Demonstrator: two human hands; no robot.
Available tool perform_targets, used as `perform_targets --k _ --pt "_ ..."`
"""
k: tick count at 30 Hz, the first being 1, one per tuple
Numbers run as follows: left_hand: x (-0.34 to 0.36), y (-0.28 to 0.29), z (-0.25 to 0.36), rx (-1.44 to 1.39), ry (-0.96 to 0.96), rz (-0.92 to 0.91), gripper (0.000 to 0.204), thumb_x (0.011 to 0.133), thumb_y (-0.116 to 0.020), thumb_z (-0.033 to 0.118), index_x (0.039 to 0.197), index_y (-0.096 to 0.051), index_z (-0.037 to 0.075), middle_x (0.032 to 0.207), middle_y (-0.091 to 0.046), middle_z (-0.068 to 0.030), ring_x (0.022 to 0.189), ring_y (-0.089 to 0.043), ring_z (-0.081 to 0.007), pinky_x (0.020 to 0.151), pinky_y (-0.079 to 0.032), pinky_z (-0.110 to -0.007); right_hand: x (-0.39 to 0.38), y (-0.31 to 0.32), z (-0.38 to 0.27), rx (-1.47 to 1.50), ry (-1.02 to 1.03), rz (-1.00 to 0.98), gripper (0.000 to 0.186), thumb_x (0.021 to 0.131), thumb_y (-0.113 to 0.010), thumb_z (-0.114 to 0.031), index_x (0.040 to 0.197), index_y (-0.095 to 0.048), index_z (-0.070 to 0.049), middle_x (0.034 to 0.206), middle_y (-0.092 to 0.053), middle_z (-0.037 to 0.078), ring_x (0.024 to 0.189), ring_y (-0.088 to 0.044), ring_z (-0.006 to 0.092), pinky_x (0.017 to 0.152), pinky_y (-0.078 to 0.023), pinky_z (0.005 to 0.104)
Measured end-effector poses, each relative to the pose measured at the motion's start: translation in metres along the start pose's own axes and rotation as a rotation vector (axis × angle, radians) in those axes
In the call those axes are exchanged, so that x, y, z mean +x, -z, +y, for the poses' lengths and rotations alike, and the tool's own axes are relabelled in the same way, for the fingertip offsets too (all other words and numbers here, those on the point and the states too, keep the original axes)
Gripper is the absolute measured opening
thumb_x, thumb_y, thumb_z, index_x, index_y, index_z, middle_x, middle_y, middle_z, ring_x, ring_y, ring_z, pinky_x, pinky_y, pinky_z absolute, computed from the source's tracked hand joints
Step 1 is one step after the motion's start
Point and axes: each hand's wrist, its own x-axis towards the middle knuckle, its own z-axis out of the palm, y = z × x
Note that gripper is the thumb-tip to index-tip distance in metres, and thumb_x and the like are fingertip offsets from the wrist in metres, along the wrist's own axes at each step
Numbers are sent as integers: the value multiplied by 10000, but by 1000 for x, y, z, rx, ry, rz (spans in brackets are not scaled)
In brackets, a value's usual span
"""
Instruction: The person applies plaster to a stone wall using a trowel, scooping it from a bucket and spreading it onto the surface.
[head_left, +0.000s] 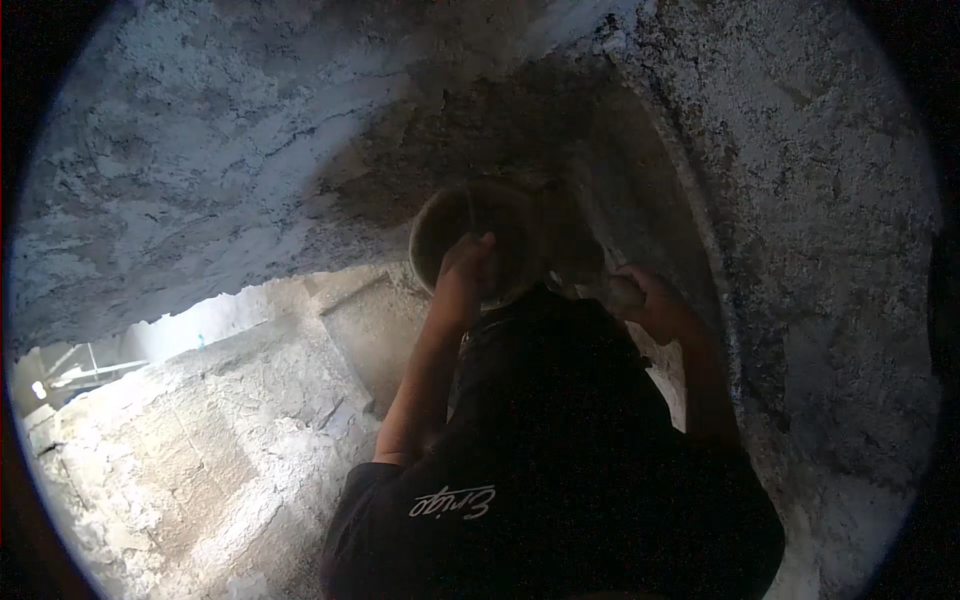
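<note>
1. The left hand (468, 265) is curled, with its fingers drawn in over the near part of a round vessel (428, 215) that has a pale rim. The vessel sits at the middle of the view, just beyond the dark shirt (560, 430). A thin line shows above the fist; the light is too poor to tell whether the hand grips that, the wall of the vessel or something else.
2. The right hand (652, 300) is bent around a pale, rounded piece (625, 292), apparently holding it, to the right of the vessel.
3. Between the vessel and the right hand is a dark, flat-looking shape (568, 235); whether it joins the pale piece cannot be made out.
4. A rough grey wall surface (200, 170) spans the upper left, and another rough wall (830, 250) stands on the right.
5. At the lower left lies a brightly lit, crusted floor (200, 470).
</note>
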Motion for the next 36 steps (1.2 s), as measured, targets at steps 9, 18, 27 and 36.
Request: perform_targets --k 9,18,27,36 --pt "-17 -17 7 -458 229 -207 324 955 -387 406 814 -452 122 642 -341 43 536 -266 -75 488 -218 -241 3 24 5 131 -281 -315 584 858 -643 -320 1343 -412 -91 1299 -480 151 1122 -509 236 923 -438 361" --pt "-17 -1 -6 -589 254 -362 543 923 -269 608 833 -432 98 635 -343 30 508 -236 -75 458 -183 -239 -3 29 -39 -49 -351 -275 661 808 -680 -320 1331 -368 -63 1291 -462 181 1071 -542 276 884 -463 398" --pt "-24 12 -5 -675 178 -559 667 848 -259 728 898 -423 83 648 -350 32 516 -242 -64 458 -178 -216 -8 33 -76 -421 24 112 492 792 -676 -162 1252 -525 -78 1069 -607 185 900 -624 283 831 -473 373" --pt "-16 10 -8 -711 225 -616 726 830 -231 758 924 -445 71 660 -367 30 515 -248 -71 468 -191 -228 18 40 -106 -603 -31 46 419 811 -655 -159 1218 -578 -94 880 -654 193 734 -632 234 719 -489 349"
